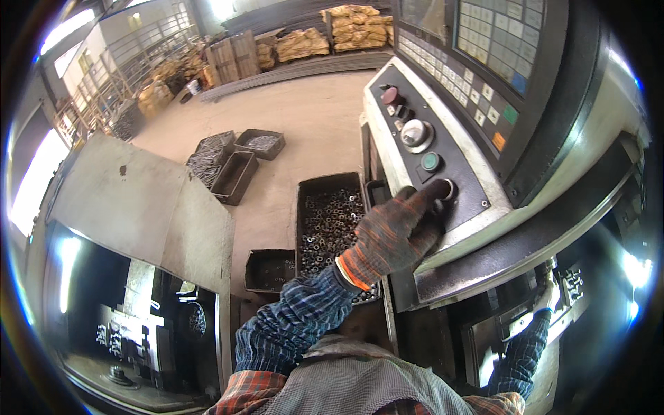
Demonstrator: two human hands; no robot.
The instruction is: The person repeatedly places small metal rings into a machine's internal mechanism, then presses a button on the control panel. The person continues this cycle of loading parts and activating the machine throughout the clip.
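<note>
**Control panel button, gloved press**

Round button [445, 188]: lower end of the sloped control panel [443, 149], under your left hand [394, 235], fingers extended onto it. The green button [430, 161] sits just above; a bulky glove could catch it. Your right hand [546, 294]: low by the machine door, grip unclear.

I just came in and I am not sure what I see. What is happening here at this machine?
A person in knitted work gloves stands at a machine's control panel. The left hand reaches up with a fingertip on a round button at the panel's lower edge, below a green button. The right hand is low at the right, on a pale bar; its grip is unclear. A tray of small metal rings sits on the floor.
</note>
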